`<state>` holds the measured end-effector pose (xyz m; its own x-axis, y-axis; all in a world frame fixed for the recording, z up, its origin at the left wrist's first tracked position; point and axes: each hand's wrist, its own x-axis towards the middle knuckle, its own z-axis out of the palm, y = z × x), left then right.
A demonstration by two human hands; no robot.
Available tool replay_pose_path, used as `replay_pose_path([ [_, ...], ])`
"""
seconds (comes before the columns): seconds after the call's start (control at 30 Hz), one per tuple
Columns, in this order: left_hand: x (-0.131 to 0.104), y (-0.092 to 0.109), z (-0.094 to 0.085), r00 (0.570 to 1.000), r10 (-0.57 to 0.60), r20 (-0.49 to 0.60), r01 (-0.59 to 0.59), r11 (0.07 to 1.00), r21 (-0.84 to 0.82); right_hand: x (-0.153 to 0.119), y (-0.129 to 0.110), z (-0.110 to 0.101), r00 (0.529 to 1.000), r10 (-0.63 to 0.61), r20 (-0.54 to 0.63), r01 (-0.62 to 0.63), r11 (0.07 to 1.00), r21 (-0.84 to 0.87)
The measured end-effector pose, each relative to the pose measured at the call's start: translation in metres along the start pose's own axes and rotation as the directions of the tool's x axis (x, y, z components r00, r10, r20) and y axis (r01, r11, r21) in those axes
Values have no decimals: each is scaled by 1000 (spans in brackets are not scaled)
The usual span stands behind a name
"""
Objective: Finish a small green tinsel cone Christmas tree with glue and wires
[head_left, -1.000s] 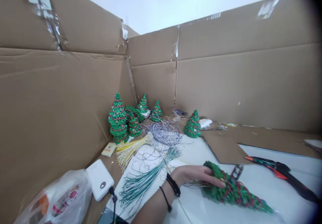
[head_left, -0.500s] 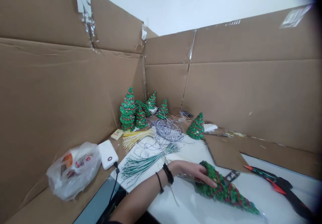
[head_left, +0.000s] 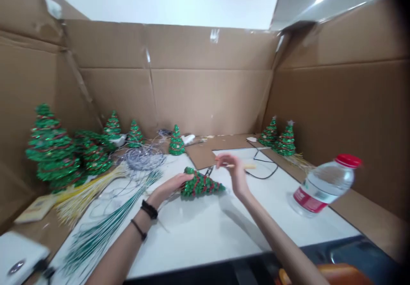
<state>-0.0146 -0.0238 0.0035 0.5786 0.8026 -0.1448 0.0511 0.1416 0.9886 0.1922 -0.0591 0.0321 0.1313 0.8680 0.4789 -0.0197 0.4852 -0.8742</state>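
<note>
White tabletop (head_left: 198, 234) is supporting 1 miniature Christmas tree (head_left: 204, 185), lying sideways. Left hand (head_left: 171, 186), half-closed, is gripping its wide end; right hand (head_left: 234, 169), loosely curled, is holding a pale-handled tool (head_left: 250, 166). Work is needing steady restraint.

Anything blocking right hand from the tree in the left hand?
Nothing visible stands between the right hand and the pointed end of the green tree; a small dark flat piece lies by its far side. The left hand holds the wide end.
</note>
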Motion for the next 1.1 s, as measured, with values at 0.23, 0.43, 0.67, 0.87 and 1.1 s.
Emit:
replay_pose_path([
  [0.23, 7, -6, 4, 993, -22, -118, 16, 999, -51, -2, 33, 2, 977, -53, 208, 43, 997, 56],
  [0.43, 7, -1, 9, 977, -123, -174, 108, 990, -96, -30, 40, -1, 940, -239, 244, 222, 970, 95],
  [0.67, 7, -1, 5, 983, -141, -117, 136, 990, -45, -33, 37, 0, 935, -232, 270, 239, 971, 5],
  [0.87, 7, -1, 5, 977, -147, -154, 149, 989, 0, -31, 38, -1, 930, -200, 309, 226, 973, -51],
  [1.1, 7, 2, 8, 990, -106, -97, 108, 994, 18, -33, 36, -1, 932, -177, 315, 217, 972, -95],
])
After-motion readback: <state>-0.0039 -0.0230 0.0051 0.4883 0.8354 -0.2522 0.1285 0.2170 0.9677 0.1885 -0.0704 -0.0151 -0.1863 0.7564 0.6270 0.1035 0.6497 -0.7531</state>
